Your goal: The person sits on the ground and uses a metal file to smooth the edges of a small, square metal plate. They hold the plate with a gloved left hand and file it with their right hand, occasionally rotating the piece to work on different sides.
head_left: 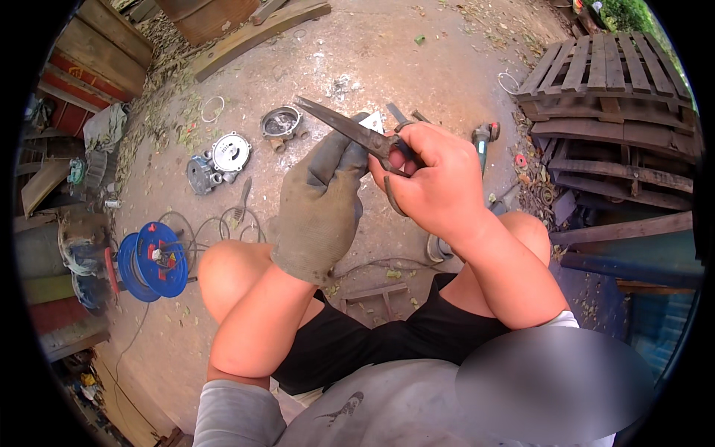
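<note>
1. Rusty, dark metal scissors (356, 131) sit above the knees, long tapered blades pointing up-left.
2. The bare right hand (436, 182) has its fingers curled tight through the loop handles.
3. The left hand (320, 205) (in a worn grey fabric glove) pinches the blades from below.
4. A blue cable reel (155, 261) lies on the rough concrete floor (387, 59), toward its left edge.

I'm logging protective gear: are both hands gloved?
No. Only the left hand wears a grey work glove, while the right hand is bare and grips the scissors.
</note>
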A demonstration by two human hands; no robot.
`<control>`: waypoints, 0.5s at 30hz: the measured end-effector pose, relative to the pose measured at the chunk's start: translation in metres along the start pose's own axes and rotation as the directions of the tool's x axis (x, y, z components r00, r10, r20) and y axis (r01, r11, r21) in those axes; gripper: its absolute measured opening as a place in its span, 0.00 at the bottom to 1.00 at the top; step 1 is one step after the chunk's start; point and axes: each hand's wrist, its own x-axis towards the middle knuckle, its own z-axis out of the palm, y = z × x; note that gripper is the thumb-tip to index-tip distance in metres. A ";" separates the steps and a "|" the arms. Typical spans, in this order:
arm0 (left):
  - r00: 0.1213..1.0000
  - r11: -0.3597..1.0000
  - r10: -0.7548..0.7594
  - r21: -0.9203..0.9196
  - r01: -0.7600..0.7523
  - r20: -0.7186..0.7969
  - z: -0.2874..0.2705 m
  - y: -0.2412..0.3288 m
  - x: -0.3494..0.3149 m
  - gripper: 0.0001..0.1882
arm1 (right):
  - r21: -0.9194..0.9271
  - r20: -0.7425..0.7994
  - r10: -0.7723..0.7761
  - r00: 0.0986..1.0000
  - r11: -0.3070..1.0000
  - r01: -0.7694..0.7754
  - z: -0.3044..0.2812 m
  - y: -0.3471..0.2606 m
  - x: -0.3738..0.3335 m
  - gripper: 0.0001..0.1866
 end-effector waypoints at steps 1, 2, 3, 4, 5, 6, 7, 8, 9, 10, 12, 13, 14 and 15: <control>1.000 1.000 -0.004 -0.003 0.004 0.004 0.000 0.000 0.000 0.19 | -0.005 -0.007 -0.016 1.000 1.000 0.016 0.001 0.001 0.000 0.12; 1.000 1.000 -0.003 0.009 0.003 0.006 0.000 -0.001 -0.001 0.19 | -0.008 -0.014 -0.033 0.999 0.999 0.033 0.002 0.001 0.000 0.12; 1.000 1.000 -0.003 0.021 0.003 0.006 0.000 -0.001 -0.002 0.19 | -0.014 -0.013 -0.028 1.000 1.000 0.028 0.002 0.001 0.000 0.12; 1.000 0.999 -0.003 0.033 0.002 0.007 0.000 -0.001 -0.003 0.19 | -0.021 -0.012 -0.023 1.000 1.000 0.023 0.002 0.000 0.000 0.12; 1.000 0.999 -0.004 0.044 0.004 0.008 0.001 -0.001 -0.003 0.19 | -0.029 -0.012 -0.017 1.000 0.999 0.017 0.001 0.000 0.001 0.12; 1.000 0.997 -0.007 0.079 0.006 0.005 0.001 -0.001 -0.004 0.18 | -0.031 -0.014 -0.021 1.000 0.999 0.020 0.001 0.000 0.001 0.12; 1.000 0.993 -0.009 0.114 0.009 0.003 0.002 0.000 -0.004 0.18 | -0.033 -0.015 -0.024 1.000 0.999 0.024 0.000 0.000 0.001 0.12; 1.000 0.985 -0.013 0.172 0.013 -0.003 0.002 0.003 -0.006 0.18 | -0.035 -0.017 -0.027 0.999 0.999 0.026 0.000 0.000 0.000 0.12; 1.000 0.973 -0.017 0.230 0.018 -0.008 0.003 0.005 -0.006 0.18 | -0.014 -0.010 -0.014 1.000 1.000 0.014 0.000 0.001 0.000 0.12; 0.999 0.963 0.033 0.266 -0.029 -0.011 0.005 0.006 -0.006 0.18 | 0.006 -0.003 -0.001 1.000 1.000 0.001 0.001 0.003 -0.001 0.12; 0.991 0.933 0.135 0.337 -0.122 -0.013 0.007 0.008 -0.005 0.18 | 0.069 0.054 0.088 0.995 0.993 -0.091 0.002 0.004 -0.001 0.13; 0.990 0.917 0.140 0.379 -0.122 -0.022 0.007 0.010 -0.005 0.17 | 0.107 0.107 0.162 0.981 0.979 -0.173 0.001 0.004 0.000 0.13; 0.989 0.900 0.146 0.418 -0.120 -0.030 0.007 0.010 -0.005 0.16 | 0.137 0.162 0.232 0.959 0.957 -0.255 0.000 0.004 0.001 0.14; 0.988 0.882 0.152 0.457 -0.118 -0.038 0.007 0.011 -0.005 0.16 | 0.146 0.120 0.190 0.974 0.967 -0.206 -0.001 0.004 0.001 0.14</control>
